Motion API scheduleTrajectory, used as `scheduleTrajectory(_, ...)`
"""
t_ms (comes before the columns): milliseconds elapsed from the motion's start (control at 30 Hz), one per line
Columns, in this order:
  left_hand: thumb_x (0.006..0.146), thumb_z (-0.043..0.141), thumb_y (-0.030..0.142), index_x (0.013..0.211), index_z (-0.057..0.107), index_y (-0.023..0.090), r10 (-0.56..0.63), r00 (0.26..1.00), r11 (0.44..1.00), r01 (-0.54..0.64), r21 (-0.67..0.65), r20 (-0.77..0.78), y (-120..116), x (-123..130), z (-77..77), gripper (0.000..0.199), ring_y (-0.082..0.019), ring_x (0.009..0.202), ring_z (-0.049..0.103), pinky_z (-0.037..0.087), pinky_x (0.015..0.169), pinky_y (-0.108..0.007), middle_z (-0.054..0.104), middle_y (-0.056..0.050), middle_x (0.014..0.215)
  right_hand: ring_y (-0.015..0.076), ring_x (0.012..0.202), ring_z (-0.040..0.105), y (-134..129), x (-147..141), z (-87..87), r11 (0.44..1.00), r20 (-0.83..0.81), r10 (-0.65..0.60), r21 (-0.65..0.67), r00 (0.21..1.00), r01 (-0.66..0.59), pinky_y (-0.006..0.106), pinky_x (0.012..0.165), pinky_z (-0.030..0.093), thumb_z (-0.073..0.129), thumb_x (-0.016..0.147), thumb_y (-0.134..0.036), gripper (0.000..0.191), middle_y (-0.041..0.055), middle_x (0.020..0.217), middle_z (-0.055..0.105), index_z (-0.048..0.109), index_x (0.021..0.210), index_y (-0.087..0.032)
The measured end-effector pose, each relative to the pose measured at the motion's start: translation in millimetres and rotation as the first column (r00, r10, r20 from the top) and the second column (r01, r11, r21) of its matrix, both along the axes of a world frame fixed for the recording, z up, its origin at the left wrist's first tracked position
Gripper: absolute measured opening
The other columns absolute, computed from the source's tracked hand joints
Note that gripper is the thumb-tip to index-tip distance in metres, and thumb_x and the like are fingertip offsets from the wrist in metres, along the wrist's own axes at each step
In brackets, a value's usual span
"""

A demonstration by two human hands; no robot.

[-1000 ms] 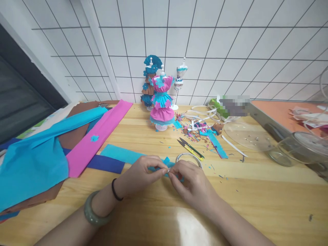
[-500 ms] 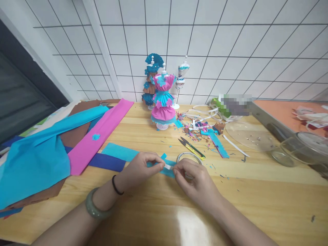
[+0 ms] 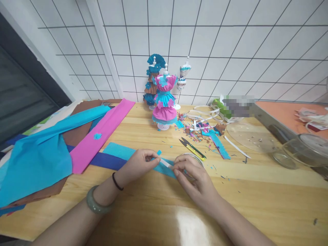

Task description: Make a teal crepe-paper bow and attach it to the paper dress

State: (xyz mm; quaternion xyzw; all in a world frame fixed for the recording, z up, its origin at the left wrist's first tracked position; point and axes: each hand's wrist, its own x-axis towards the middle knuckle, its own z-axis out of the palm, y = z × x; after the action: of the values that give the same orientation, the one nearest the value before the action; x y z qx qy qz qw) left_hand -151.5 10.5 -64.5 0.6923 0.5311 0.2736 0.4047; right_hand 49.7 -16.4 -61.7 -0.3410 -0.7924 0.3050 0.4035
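Note:
My left hand is closed in a pinch on one end of a short white tape strip. A small blue paper scrap shows just beyond those fingertips; whether they grip it too is unclear. The strip's other end is pinched by my right hand, so it stretches between both hands. Below them lies a long light-blue crepe paper strip on the table. A tape roll rests partly hidden behind my right hand. Yellow-and-black thread snips lie just past it.
A small dress form in a pink-and-blue paper dress stands at the back, with two others behind. Paper scraps are heaped to its right. Coloured crepe sheets cover the left side. A clear plastic container sits at right.
My left hand has drawn slightly left, away from my right hand, and more of the white strip now shows between them. The view has shifted slightly.

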Motion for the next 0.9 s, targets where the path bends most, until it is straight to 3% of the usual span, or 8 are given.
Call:
scheduleTrajectory(100,0.075,0.050,0.029,0.070,0.067,0.014,-0.004,0.999,1.000,0.005,0.023,-0.032,-1,1,0.1,0.023,-0.014,0.066,0.056,0.042,0.060,-0.021,0.065,-0.001,0.068,0.0158,0.095,0.052,-1,-2,1.1,0.996,-0.036,0.018,-0.088,0.999,-0.021,0.028,0.082,0.041,0.047,0.085,-0.016,0.012,0.0069,0.098,0.053,0.058,0.086,-0.020)
scheduleTrajectory(267,0.075,0.050,0.029,0.074,0.069,0.015,-0.007,0.998,0.999,0.010,0.048,-0.060,-1,0,-1.0,0.024,-0.014,0.069,0.057,0.042,0.062,-0.022,0.066,-0.001,0.070,0.0157,0.098,0.053,-2,-4,-2.5,0.981,-0.099,0.076,-0.173,0.992,-0.092,0.029,0.086,0.042,0.047,0.086,-0.018,0.014,0.0066,0.101,0.056,0.058,0.094,-0.021)
scheduleTrajectory(500,0.075,0.053,0.036,0.082,0.069,0.014,0.001,0.999,1.000,-0.002,-0.031,-0.046,1,-1,-4.5,0.028,-0.013,0.063,0.053,0.039,0.055,-0.021,0.065,-0.002,0.071,0.0152,0.077,0.057,2,-10,-15.8,0.989,-0.065,-0.044,-0.146,0.997,0.034,0.028,0.071,0.045,0.054,0.080,-0.016,0.004,0.0040,0.081,0.061,0.056,0.078,-0.020)
scheduleTrajectory(633,0.074,0.057,0.036,0.094,0.067,0.016,0.074,0.996,0.994,-0.069,0.087,-0.059,-2,-2,2.1,0.029,-0.013,0.069,0.052,0.041,0.061,-0.023,0.062,-0.002,0.079,0.0142,0.072,0.056,3,-11,-17.5,0.986,-0.031,-0.066,-0.159,0.997,0.060,0.026,0.067,0.045,0.052,0.080,-0.015,0.007,0.0031,0.076,0.061,0.056,0.075,-0.019)
scheduleTrajectory(733,0.076,0.057,0.035,0.087,0.068,0.018,-0.039,0.998,0.984,0.048,0.170,-0.054,-6,1,9.9,0.022,-0.013,0.073,0.052,0.041,0.068,-0.023,0.062,-0.001,0.077,0.0136,0.070,0.056,3,-11,-19.2,0.981,-0.005,-0.069,-0.181,0.998,0.067,0.025,0.065,0.045,0.052,0.079,-0.015,0.007,0.0026,0.075,0.061,0.056,0.076,-0.019)
scheduleTrajectory(833,0.077,0.058,0.036,0.085,0.069,0.020,-0.194,0.978,0.965,0.205,0.165,-0.080,-10,4,13.6,0.022,-0.012,0.071,0.053,0.040,0.066,-0.023,0.062,0.000,0.074,0.0134,0.070,0.056,3,-11,-20.6,0.978,0.008,-0.065,-0.199,0.998,0.065,0.024,0.064,0.045,0.052,0.079,-0.015,0.006,0.0025,0.076,0.062,0.056,0.077,-0.019)
scheduleTrajectory(900,0.076,0.060,0.035,0.086,0.069,0.020,-0.237,0.967,0.954,0.250,0.165,-0.095,-10,6,12.3,0.021,-0.012,0.070,0.053,0.039,0.066,-0.022,0.062,0.000,0.074,0.0132,0.070,0.056,3,-12,-20.8,0.979,0.017,-0.056,-0.197,0.998,0.059,0.024,0.064,0.045,0.052,0.080,-0.015,0.006,0.0024,0.075,0.062,0.056,0.077,-0.019)
